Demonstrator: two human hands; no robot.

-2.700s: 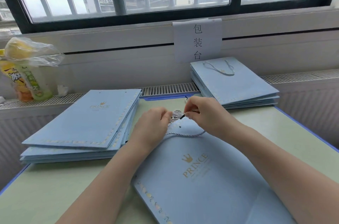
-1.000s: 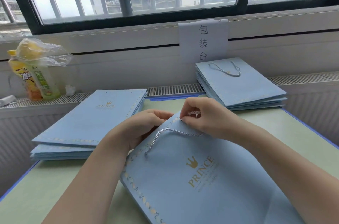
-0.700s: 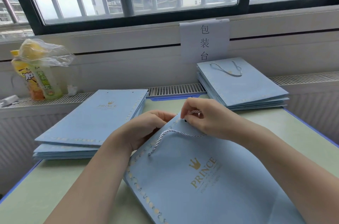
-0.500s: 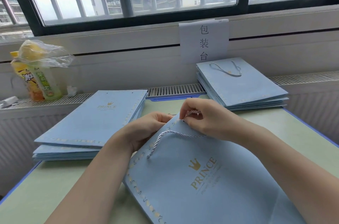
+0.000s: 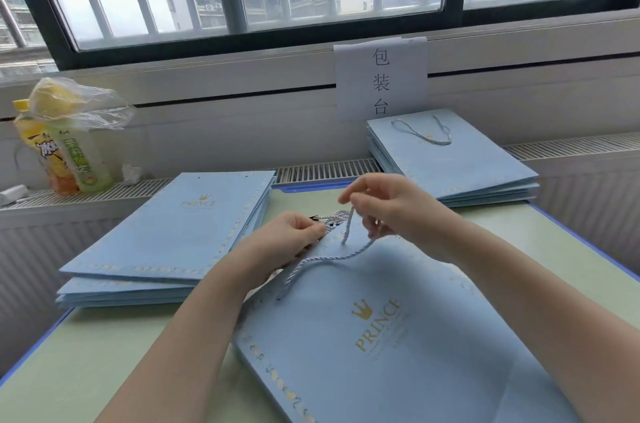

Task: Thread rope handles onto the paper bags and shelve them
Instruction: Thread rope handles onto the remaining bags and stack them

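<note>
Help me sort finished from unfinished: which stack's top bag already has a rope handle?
The right stack by the paper sign: a rope loop lies on it. The left stack shows only empty holes.

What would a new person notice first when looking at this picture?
First, the two hands at the centre: the right hand pinches a pale rope lifted above the top edge of the nearest blue bag, and the left hand holds that edge. Next, the stacks of blue bags: one at the left, one at the back right with a rope handle on top.
</note>
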